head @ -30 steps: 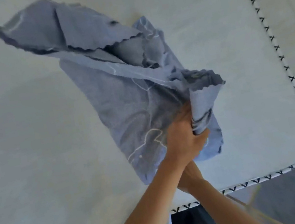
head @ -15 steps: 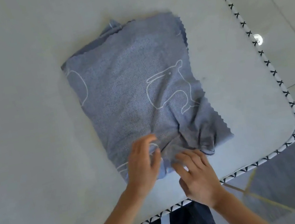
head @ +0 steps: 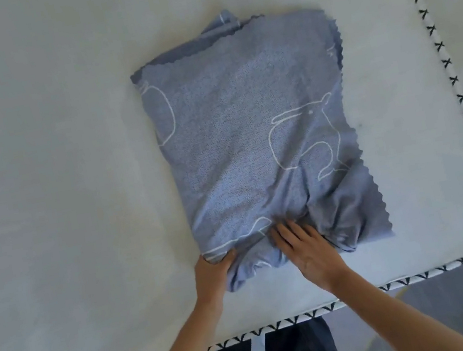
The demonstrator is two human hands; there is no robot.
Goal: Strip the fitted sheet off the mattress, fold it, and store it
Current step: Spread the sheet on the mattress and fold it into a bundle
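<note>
Head: sheet [head: 247, 129] corner in left grip [head: 210, 275].

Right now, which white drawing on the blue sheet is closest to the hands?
The cut-off white outline at the near edge of the sheet, just above the left hand. The rabbit and the round shape lie farther up.
</note>
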